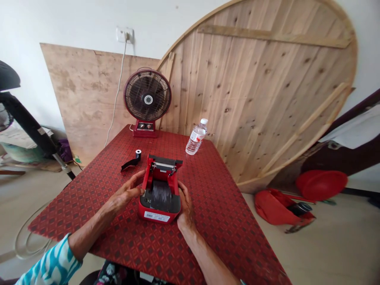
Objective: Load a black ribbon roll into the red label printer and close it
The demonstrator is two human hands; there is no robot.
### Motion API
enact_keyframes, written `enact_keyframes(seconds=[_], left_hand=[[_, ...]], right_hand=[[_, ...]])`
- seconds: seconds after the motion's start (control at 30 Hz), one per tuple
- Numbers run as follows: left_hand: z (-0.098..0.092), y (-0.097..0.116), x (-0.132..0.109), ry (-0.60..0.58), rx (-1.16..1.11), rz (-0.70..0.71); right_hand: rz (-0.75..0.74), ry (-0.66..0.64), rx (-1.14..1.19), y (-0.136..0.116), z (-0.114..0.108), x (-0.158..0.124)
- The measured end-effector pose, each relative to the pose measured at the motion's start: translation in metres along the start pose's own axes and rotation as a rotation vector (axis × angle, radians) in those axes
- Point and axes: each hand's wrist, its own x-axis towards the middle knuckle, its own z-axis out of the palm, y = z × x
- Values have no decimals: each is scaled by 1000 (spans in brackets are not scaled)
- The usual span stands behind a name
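A red and black device (pixel 160 194), like a small label printer, sits on the red patterned table (pixel 213 221) with its lid raised at the far side. Inside it lies a dark, shiny roll or sheet. My left hand (pixel 126 194) is against the device's left side, its thumb at the front left edge. Against the right side rests my right hand (pixel 185 206), its fingers curved along the body and partly hidden. Beyond my left hand, a small roll with a loose black strip (pixel 135 161) lies on the table.
A clear plastic bottle (pixel 196 137) stands at the table's back right. At the back left is a dark red fan (pixel 147 99), its base on the table. A round wooden panel (pixel 252 91) leans on the wall. Red bag (pixel 274 206) on the floor, right.
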Motion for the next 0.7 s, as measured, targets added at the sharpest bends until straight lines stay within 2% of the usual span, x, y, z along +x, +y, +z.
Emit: enact_keyframes(seconds=[0.2,0.27,0.33,0.4,0.43,0.53,0.6,0.7], left_hand=[[-3,3,-1,23,109,32],[-5,12,0,57,278,106],[-3,25,5,62,521,242],[4,38,15,-22,769,348],[9,43,22,-98,899,355],[25,48,50,-306,1268,231],[31,45,69,-358,1382,154],[32,43,87,-406,1417,115]], right_hand=[[-33,-41,7,5,-1,3],[-57,-46,4,7,-1,5],[-84,-42,-14,9,-1,8],[-106,-41,-29,10,-1,10],[-114,-43,-30,11,-1,10],[-132,-46,-26,10,-1,11],[-133,-50,-23,10,-2,11],[-142,-63,-19,10,-2,11]])
